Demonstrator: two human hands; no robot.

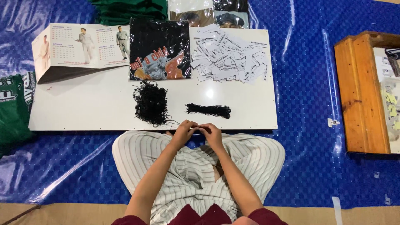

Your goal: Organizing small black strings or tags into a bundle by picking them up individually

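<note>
My left hand (184, 130) and my right hand (212, 132) meet at the near edge of a white board (83, 108), fingertips pinched together on something thin and dark, probably a black string; it is too small to be sure. Just beyond the hands lie a tangled heap of black strings (151, 103) and a neat bundle of black strings (208, 110). Further back a pile of white paper tags (229, 56) lies beside a folded black printed T-shirt in a clear bag (159, 50).
A folded desk calendar (79, 48) stands on the board's far left. Green folded garments (14, 104) lie left, more bagged shirts (208, 12) at the back. A wooden box (362, 91) stands right on the blue plastic sheet (308, 83). My striped trousers fill the foreground.
</note>
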